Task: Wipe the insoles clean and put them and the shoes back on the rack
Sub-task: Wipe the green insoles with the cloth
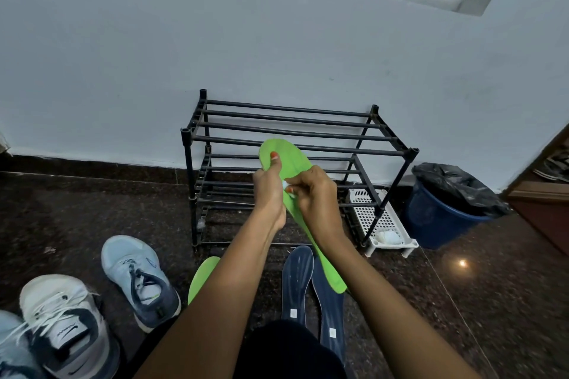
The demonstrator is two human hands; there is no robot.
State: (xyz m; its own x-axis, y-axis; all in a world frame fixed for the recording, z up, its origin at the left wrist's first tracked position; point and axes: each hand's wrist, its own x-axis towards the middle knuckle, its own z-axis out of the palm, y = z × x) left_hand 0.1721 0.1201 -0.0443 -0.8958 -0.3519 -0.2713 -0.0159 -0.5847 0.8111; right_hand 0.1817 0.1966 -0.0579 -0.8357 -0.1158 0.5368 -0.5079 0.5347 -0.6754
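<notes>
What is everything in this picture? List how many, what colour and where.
shoe rack: one, black, against the wall.
held insole: one, bright green, in both hands before the rack.
floor insole: one, bright green, floor, partly behind the left forearm.
dark insoles: two, navy, side by side on the floor.
light blue sneakers: two, floor at left, one cut off by the corner.
white sneaker: one, white and grey, between them.
tray: one, white, perforated, floor by the rack's right end.
bin: one, blue, black liner, right of the rack.
wipe: one, white, in the right hand.
left hand: grips the held insole, thumb on top.
right hand: pinches the wipe against it.
</notes>
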